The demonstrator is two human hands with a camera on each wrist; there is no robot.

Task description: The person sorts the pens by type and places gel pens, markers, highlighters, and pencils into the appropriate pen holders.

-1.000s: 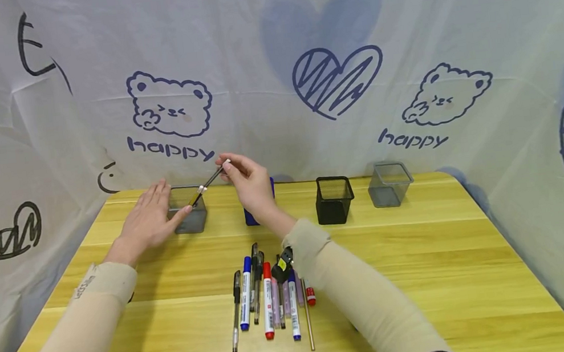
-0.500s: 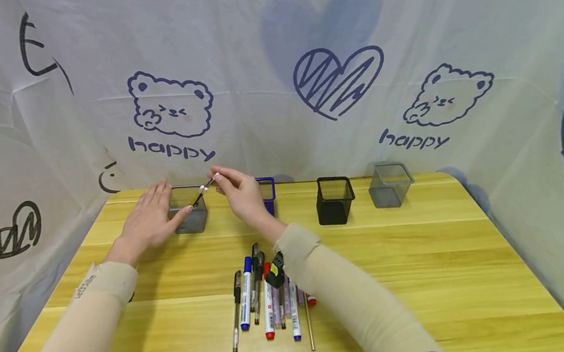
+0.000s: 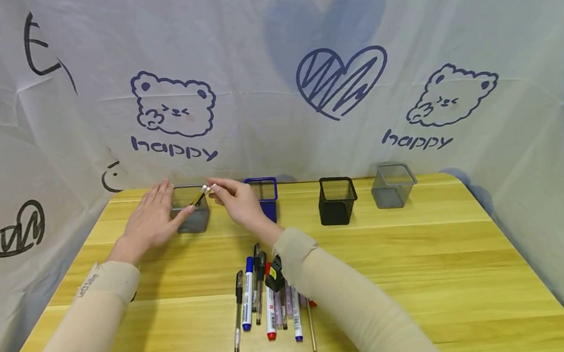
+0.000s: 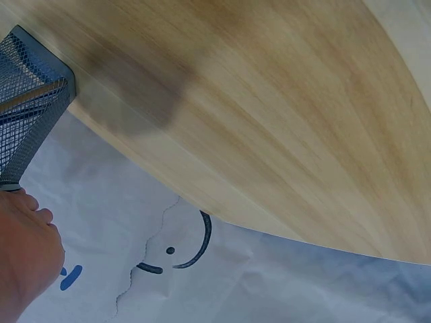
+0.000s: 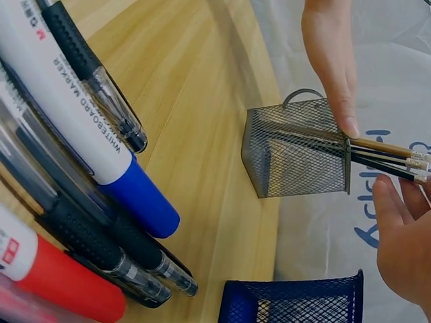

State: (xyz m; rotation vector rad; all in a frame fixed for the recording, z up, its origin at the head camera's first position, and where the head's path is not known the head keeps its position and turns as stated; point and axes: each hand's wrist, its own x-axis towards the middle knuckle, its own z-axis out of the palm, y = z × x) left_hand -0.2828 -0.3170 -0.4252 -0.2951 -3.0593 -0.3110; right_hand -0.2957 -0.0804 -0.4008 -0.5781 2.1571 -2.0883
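My left hand [image 3: 147,220] rests beside a grey mesh pen holder [image 3: 192,222] at the back left, fingers straight and the thumb at its rim. Several pencils [image 5: 384,146] with pale eraser ends stick out of this holder. Fingertips of my right hand [image 3: 241,203] pinch a dark pencil [image 5: 384,166] near its eraser end, its shaft inside the holder with the others. In the right wrist view the left thumb [image 5: 346,121] touches the rim beside the pencils. The left wrist view shows only part of the left hand by the holder's edge.
A blue mesh holder [image 3: 269,209] stands just right of the grey one. Further right are a black holder [image 3: 336,210] and another grey holder [image 3: 392,190]. Whiteboard markers [image 3: 248,297] and pens [image 3: 237,318] lie in a bunch on the wooden table [image 3: 428,287] in front.
My right hand has moved down and left, sliding the pencil into the grey holder. More of the blue holder shows now. The left hand has stayed in place.
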